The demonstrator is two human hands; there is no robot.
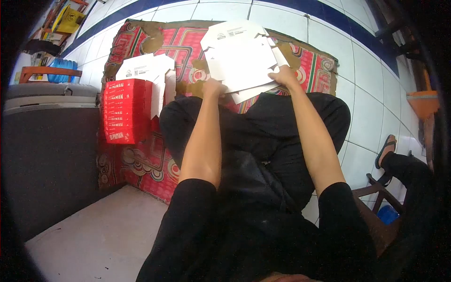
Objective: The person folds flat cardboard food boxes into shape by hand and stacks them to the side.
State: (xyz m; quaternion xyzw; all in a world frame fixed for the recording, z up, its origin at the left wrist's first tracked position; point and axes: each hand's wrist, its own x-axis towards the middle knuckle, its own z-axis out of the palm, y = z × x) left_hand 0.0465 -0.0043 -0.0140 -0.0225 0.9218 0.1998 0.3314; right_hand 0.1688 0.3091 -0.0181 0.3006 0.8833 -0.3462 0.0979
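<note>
A flat white cardboard box blank (244, 58) with small black print near its far edge lies in front of my crossed legs, over more white card. At its near left corner, my left hand (214, 88) grips the edge. My right hand (284, 77) has its fingers closed on the near right edge. The parts of both hands under the card are hidden. To the left stands a stack of folded red boxes (123, 112) lettered "SI PAMAN". Just beyond it are more flat white box blanks (162, 66).
Everything rests on a worn red patterned mat (145, 162) over white floor tiles (329, 40). A dark grey box-like piece (51, 145) stands close on the left. At the right are another person's sandalled foot (386, 151) and a brown stool or chair (376, 195).
</note>
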